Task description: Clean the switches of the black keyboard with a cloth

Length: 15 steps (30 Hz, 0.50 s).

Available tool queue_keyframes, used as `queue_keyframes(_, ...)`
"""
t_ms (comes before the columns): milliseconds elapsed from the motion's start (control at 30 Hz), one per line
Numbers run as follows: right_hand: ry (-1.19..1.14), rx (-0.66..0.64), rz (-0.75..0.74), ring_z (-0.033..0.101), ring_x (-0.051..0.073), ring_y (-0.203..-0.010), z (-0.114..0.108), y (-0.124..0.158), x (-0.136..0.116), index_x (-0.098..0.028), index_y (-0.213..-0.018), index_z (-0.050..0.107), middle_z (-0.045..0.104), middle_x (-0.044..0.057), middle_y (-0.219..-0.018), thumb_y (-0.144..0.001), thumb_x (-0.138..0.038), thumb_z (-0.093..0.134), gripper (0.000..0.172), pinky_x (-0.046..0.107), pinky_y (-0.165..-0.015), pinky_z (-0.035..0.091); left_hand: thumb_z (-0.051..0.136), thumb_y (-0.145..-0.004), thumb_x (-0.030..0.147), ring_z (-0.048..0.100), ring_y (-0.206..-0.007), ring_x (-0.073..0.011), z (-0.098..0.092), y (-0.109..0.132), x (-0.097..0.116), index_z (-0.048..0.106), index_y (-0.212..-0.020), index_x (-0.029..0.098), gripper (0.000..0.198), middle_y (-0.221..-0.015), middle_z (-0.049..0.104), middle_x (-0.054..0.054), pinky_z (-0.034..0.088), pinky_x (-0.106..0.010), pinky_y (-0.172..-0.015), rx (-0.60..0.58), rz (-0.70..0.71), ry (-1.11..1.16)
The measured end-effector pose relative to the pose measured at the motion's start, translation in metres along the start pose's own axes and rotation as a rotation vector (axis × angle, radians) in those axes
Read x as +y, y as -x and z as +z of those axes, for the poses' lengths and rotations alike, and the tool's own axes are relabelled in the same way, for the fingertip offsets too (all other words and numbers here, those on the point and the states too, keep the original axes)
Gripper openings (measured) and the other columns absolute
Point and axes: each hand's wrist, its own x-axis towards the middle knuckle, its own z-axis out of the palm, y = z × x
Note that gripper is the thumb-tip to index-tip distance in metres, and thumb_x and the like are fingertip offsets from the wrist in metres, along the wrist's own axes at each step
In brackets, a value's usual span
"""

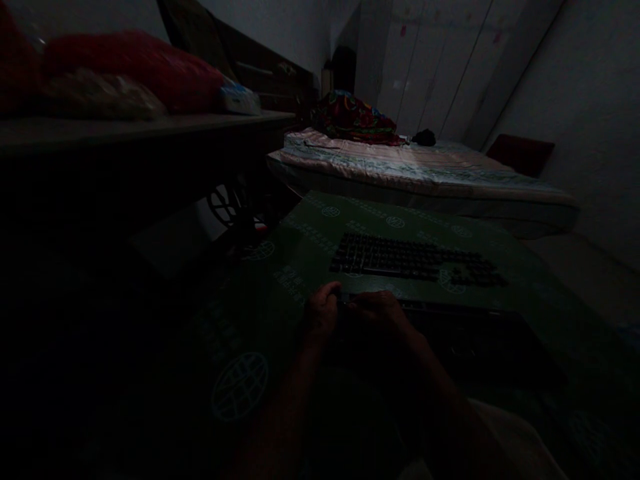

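Observation:
A black keyboard base (490,340) lies on a dark green printed board. My left hand (323,312) is closed around the left end of the base, thumb at its far corner. Just right of it, my right hand (383,310) has its fingers pinched together over the base's upper left corner. What those fingers hold, if anything, is too dark to make out. Beyond the base, loose black keycaps (385,257) are laid out in rows in a keyboard's pattern, with a separate group at the right.
The green board (295,253) bears pale globe prints. A bed (430,167) with a red patterned blanket (350,117) stands behind it. At the left, a tabletop (200,127) carries red bags (130,67), above a dark spoked wheel (225,203). The room is very dim.

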Motion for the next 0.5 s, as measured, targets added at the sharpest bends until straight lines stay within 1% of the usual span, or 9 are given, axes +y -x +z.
queue_keyframes(167,0.034,0.005,-0.009,0.051,0.012,-0.053,0.0004,0.0007,0.0012,-0.016,-0.07,0.067,0.063,0.003,-0.061,-0.079,-0.036,0.049,0.029,0.02,-0.048,0.032,0.04,-0.075,0.016,0.061,-0.095,-0.0171,0.0003,-0.0002,0.0006,0.065,-0.095,0.02,0.032,-0.099,0.069,-0.002,0.046,-0.031,-0.089,0.011,-0.016,0.003)
queue_keyframes(300,0.05,0.025,-0.012,0.051,0.012,-0.052,0.0022,0.0009,0.0019,-0.016,-0.067,0.067,0.062,0.003,-0.06,-0.08,-0.036,0.05,0.03,0.02,-0.047,0.033,0.04,-0.078,0.019,0.061,-0.096,-0.0169,0.0006,0.0004,0.0022,0.062,-0.103,0.02,0.033,-0.102,0.069,-0.003,0.047,-0.031,-0.087,0.044,-0.022,0.026)
queue_keyframes(433,-0.05,0.064,-0.045,0.058,0.014,-0.062,0.0043,-0.0029,-0.0007,-0.016,-0.076,0.07,0.068,0.004,-0.07,-0.081,-0.035,0.05,0.028,0.02,-0.053,0.039,0.039,-0.082,0.024,0.061,-0.095,-0.0165,0.0008,-0.0001,0.0052,0.058,-0.108,0.018,0.033,-0.101,0.069,-0.004,0.047,-0.029,-0.087,0.083,-0.055,0.061)
queue_keyframes(500,-0.077,0.049,-0.067,0.06,0.015,-0.066,0.0047,-0.0068,-0.0039,-0.016,-0.08,0.071,0.07,0.005,-0.076,-0.08,-0.035,0.051,0.027,0.021,-0.056,0.041,0.038,-0.084,0.025,0.061,-0.096,-0.0165,0.0005,-0.0005,0.0057,0.057,-0.11,0.017,0.033,-0.101,0.069,-0.005,0.046,-0.029,-0.086,0.097,-0.077,0.063)
